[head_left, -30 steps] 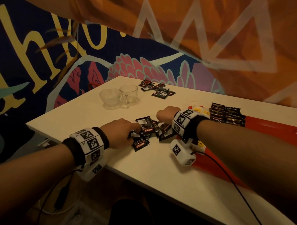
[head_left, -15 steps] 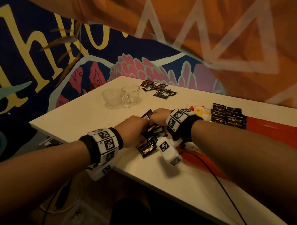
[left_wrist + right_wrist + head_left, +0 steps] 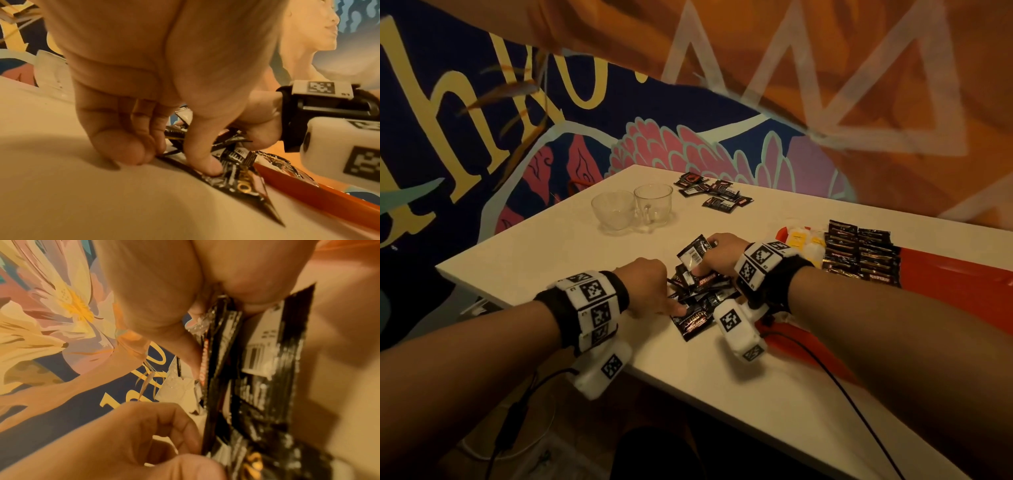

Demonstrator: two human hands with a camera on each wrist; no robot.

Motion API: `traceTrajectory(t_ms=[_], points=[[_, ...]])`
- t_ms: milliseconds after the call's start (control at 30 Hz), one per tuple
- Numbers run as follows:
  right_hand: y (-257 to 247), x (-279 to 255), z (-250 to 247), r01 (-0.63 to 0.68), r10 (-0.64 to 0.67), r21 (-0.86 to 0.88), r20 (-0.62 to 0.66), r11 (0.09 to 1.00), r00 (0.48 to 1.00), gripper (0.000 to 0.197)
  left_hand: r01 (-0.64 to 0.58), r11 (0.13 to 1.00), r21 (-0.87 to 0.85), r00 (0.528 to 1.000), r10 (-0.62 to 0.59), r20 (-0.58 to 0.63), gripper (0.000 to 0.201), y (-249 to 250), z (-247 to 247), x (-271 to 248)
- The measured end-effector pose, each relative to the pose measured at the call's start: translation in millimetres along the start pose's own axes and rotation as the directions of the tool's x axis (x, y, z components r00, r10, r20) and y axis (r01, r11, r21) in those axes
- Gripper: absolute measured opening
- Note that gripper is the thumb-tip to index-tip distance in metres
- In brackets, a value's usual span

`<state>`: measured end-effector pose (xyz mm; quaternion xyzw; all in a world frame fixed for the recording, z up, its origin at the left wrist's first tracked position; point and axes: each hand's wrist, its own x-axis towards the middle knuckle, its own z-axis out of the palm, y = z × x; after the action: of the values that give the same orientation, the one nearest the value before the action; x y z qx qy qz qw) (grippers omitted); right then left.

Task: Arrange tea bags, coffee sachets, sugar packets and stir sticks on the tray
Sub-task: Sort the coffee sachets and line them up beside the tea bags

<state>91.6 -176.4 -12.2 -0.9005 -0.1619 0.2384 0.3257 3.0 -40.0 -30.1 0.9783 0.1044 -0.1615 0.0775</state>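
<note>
Black coffee sachets [image 3: 697, 291] lie heaped on the desk [image 3: 571, 246] between both hands: left hand [image 3: 649, 286] thumb pins one flat, right hand [image 3: 722, 251] pinches several upright.

left hand [image 3: 645, 284]: knuckles up, fingers [image 3: 121, 146] curled down to the surface, thumb pressed flat on a sachet [image 3: 693, 322] | right hand [image 3: 722, 255]: fingers curled round a bunch of sachets [image 3: 697, 263], pinching it upright | forearms: both reach forward and inward, hands just beside each other, wrists banded
</note>
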Motion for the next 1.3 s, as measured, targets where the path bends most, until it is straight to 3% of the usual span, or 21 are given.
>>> traceTrajectory(t_ms=[67, 200, 233, 333, 400, 467, 533, 633, 700, 800, 1000, 1200, 1300], points=[[0, 1, 0, -0.01, 0.01, 0.093, 0.007, 0.996, 1.0, 0.062, -0.01, 1.0, 0.022, 1.0, 0.01, 0.0, 0.044, 4, 0, 2], [24, 50, -6, 0.032, -0.032, 0.297, -0.002, 0.954, 0.999, 0.101, -0.005, 0.997, 0.08, 1.0, 0.007, -0.019, 0.027, 8, -3, 5], [25, 51, -9, 0.038, -0.035, 0.36, -0.014, 0.932, 0.999, 0.103, 0.006, 0.997, 0.082, 1.0, -0.005, -0.012, 0.025, 8, -5, 6], [15, 17, -22, 0.044, -0.037, 0.527, -0.023, 0.849, 0.999, 0.071, 0.049, 0.998, -0.029, 0.998, -0.05, -0.038, 0.024, 5, -14, 11], [4, -16, -31, 0.053, -0.031, 0.609, -0.046, 0.791, 0.998, 0.061, 0.027, 0.939, -0.344, 0.993, -0.064, -0.098, 0.021, 4, -25, 15], [2, -24, -40, 0.111, -0.076, 0.66, -0.081, 0.743, 0.994, 0.041, -0.106, 0.733, -0.672, 0.983, -0.025, -0.182, 0.021, 7, -39, 16], [3, -29, -53, 0.166, -0.123, 0.702, -0.112, 0.693, 0.986, 0.04, -0.24, 0.519, -0.82, 0.965, 0.033, -0.262, 0.022, 13, -53, 15], [5, -35, -78, 0.213, -0.193, 0.782, -0.12, 0.587, 0.974, 0.047, -0.332, 0.203, -0.921, 0.943, 0.083, -0.321, 0.02, 27, -68, 18], [10, -38, -96, 0.236, -0.222, 0.812, -0.135, 0.534, 0.966, 0.049, -0.342, 0.011, -0.94, 0.935, 0.105, -0.339, 0.03, 45, -74, 21], [21, -42, -117, 0.308, -0.276, 0.827, -0.193, 0.47, 0.942, 0.052, -0.363, -0.153, -0.919, 0.909, 0.159, -0.385, 0.03, 83, -83, 23], [56, -51, -150, 0.436, -0.25, 0.823, -0.365, 0.365, 0.897, 0.052, -0.373, -0.287, -0.882, 0.877, 0.201, -0.436, 0.024, 149, -93, 45], [91, -54, -157, 0.501, -0.178, 0.757, -0.472, 0.42, 0.863, 0.053, -0.32, -0.319, -0.892, 0.894, 0.211, -0.396, 0.034, 195, -79, 72], [109, -56, -160, 0.527, -0.148, 0.723, -0.522, 0.446, 0.84, 0.053, -0.353, -0.269, -0.896, 0.884, 0.217, -0.413, 0.033, 210, -74, 81]])
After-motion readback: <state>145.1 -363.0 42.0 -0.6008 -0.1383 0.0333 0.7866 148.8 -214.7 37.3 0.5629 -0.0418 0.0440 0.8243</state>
